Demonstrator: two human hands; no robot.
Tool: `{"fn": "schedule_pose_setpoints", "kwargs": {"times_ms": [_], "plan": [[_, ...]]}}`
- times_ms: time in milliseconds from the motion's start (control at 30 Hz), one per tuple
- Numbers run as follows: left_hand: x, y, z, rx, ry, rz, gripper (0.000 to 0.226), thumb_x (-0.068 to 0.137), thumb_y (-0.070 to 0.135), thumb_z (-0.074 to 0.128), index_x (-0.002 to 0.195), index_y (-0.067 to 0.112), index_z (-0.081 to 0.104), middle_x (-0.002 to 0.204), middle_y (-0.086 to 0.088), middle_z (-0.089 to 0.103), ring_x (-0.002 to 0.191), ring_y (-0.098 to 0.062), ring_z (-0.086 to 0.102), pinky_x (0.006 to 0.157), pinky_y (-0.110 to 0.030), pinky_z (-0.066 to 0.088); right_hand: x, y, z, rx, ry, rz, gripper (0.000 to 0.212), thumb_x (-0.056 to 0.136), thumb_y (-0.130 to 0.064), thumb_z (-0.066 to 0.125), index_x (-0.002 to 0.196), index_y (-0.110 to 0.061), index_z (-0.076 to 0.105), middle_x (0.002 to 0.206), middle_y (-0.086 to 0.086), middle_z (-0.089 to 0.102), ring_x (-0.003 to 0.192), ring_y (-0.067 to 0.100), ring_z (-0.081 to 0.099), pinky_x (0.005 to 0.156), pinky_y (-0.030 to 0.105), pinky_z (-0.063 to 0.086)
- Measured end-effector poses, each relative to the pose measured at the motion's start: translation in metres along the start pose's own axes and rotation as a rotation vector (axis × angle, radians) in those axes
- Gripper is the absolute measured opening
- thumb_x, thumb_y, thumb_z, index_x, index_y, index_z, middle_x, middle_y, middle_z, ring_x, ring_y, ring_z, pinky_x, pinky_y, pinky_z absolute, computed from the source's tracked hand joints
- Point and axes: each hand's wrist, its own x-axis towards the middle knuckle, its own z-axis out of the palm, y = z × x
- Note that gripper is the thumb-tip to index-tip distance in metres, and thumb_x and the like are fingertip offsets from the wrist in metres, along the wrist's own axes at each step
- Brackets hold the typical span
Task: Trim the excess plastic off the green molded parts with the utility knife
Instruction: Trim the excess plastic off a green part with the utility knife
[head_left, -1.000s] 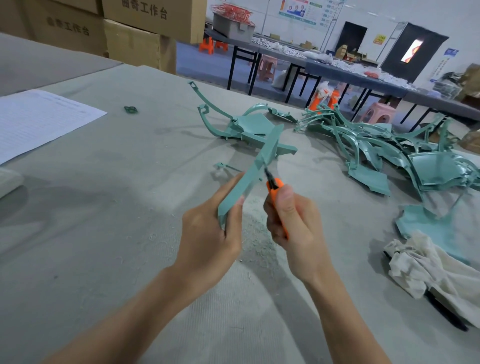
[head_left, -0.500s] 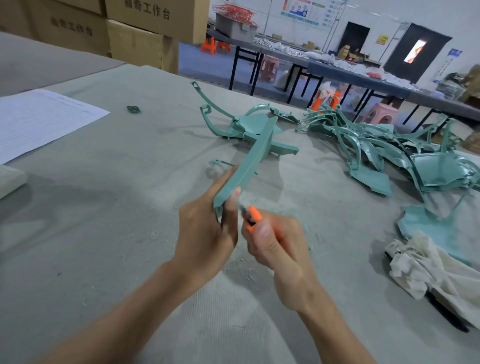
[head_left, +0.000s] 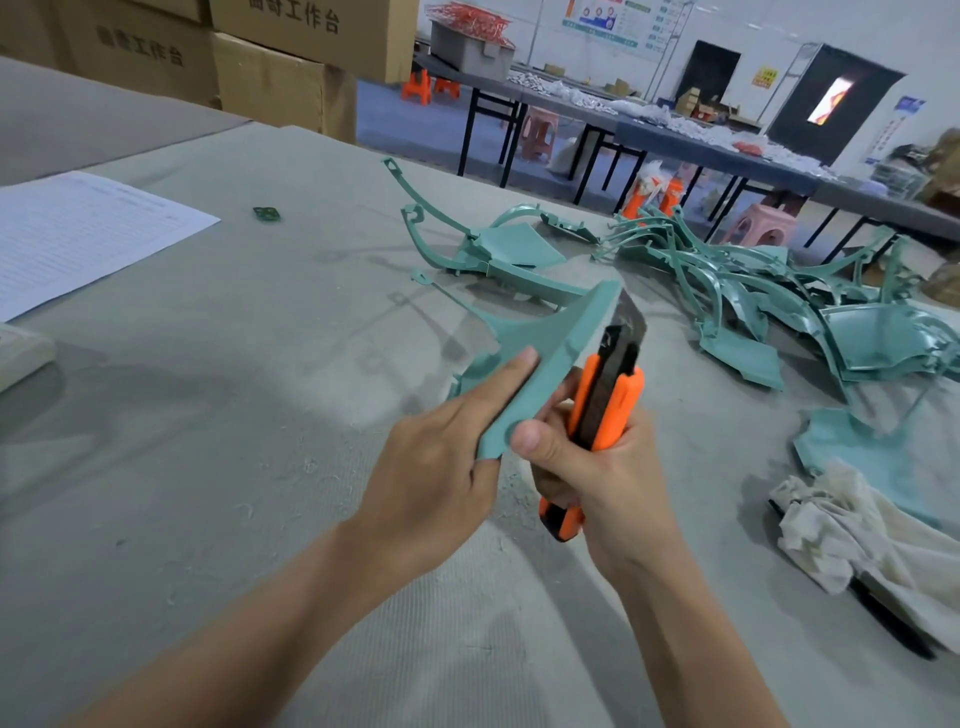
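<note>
My left hand (head_left: 441, 462) grips a green molded part (head_left: 550, 343), held tilted above the grey table (head_left: 208, 467). My right hand (head_left: 587, 467) is closed on an orange utility knife (head_left: 605, 400), whose extended blade (head_left: 631, 317) lies against the part's right edge near its top. A single green part (head_left: 498, 254) lies just beyond my hands. A heap of green parts (head_left: 779, 301) is spread across the table's far right.
A crumpled white rag (head_left: 857, 530) lies at the right, partly over a flat green piece (head_left: 852, 441). A printed sheet (head_left: 78, 234) sits at the far left, a small green scrap (head_left: 267, 213) beyond it. Cardboard boxes (head_left: 280, 78) stand behind. Plastic shavings litter the cloth.
The knife has come up from the part's lower end to its upper right edge, blade now showing. My left hand has turned the part and lifted it closer to the camera.
</note>
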Motion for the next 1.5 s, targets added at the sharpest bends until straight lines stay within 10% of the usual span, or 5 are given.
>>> {"fn": "schedule_pose_setpoints", "kwargs": {"times_ms": [267, 633, 833, 1233, 1500], "plan": [[0.001, 0.002, -0.001, 0.120, -0.058, 0.093, 0.066, 0.059, -0.018, 0.059, 0.124, -0.004, 0.059, 0.096, -0.014, 0.073, 0.099, -0.022, 0.046, 0.083, 0.011, 0.017, 0.001, -0.007, -0.014, 0.224, 0.168, 0.048, 0.018, 0.072, -0.019, 0.078, 0.064, -0.030, 0.065, 0.045, -0.009, 0.035, 0.035, 0.006, 0.027, 0.037, 0.017, 0.024], [-0.001, -0.013, 0.007, 0.146, -0.120, 0.520, 0.048, 0.083, -0.015, 0.059, 0.128, 0.000, 0.055, 0.134, -0.011, 0.056, 0.128, -0.026, 0.050, 0.105, -0.046, 0.043, 0.010, -0.008, -0.050, 0.312, 0.691, 0.015, 0.025, 0.090, -0.035, 0.064, 0.074, -0.016, 0.065, 0.047, -0.006, 0.032, 0.038, 0.007, 0.026, 0.039, 0.019, 0.024], [-0.001, -0.020, 0.008, 0.204, -0.105, 0.619, 0.039, 0.091, -0.001, 0.056, 0.129, 0.006, 0.055, 0.135, -0.009, 0.055, 0.131, -0.029, 0.047, 0.109, -0.049, 0.037, 0.011, -0.007, -0.057, 0.236, 0.420, 0.273, 0.030, 0.069, -0.039, 0.080, 0.073, -0.013, 0.066, 0.068, 0.016, 0.051, 0.057, 0.028, 0.040, 0.056, 0.026, 0.031], [0.028, -0.026, -0.009, -1.171, -0.025, -0.900, 0.053, 0.086, 0.054, 0.049, 0.114, 0.013, 0.066, 0.109, -0.010, 0.072, 0.099, -0.024, 0.069, 0.083, -0.040, 0.055, 0.010, 0.003, -0.049, -0.032, 0.372, 0.167, 0.006, 0.073, -0.021, 0.080, 0.070, -0.023, 0.075, 0.060, 0.000, 0.060, 0.046, 0.011, 0.045, 0.038, 0.018, 0.029], [0.025, -0.028, -0.004, -1.033, 0.064, -0.785, 0.023, 0.086, 0.012, 0.063, 0.107, 0.005, 0.071, 0.098, -0.011, 0.074, 0.089, -0.024, 0.070, 0.079, -0.032, 0.056, 0.012, 0.006, -0.041, -0.085, 0.381, 0.179, 0.017, 0.082, -0.020, 0.072, 0.068, -0.028, 0.077, 0.055, -0.005, 0.062, 0.041, 0.005, 0.046, 0.038, 0.017, 0.031]]}}
